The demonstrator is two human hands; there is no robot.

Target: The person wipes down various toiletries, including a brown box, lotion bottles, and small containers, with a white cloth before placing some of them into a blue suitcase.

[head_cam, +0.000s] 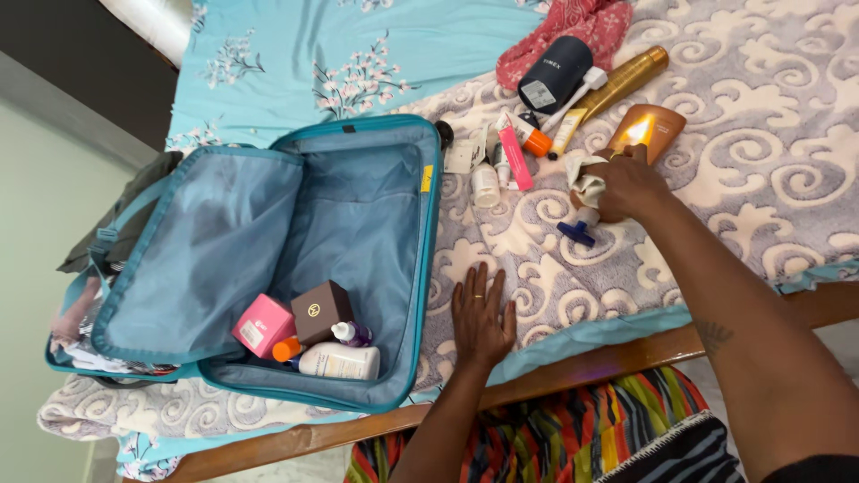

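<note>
Crumpled cloth (586, 182) gripped by right hand (629, 183); left hand (481, 315) flat on plush blanket (761, 134).

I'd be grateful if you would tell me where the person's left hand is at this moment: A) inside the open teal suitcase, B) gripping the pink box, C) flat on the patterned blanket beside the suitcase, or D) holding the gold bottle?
C: the left hand lies palm-down, fingers spread, on the patterned blanket just right of the open teal suitcase, holding nothing, while the right hand is at the toiletries farther up.

Wooden-framed bed (573, 371) beside pale green wall (36, 268).
</note>
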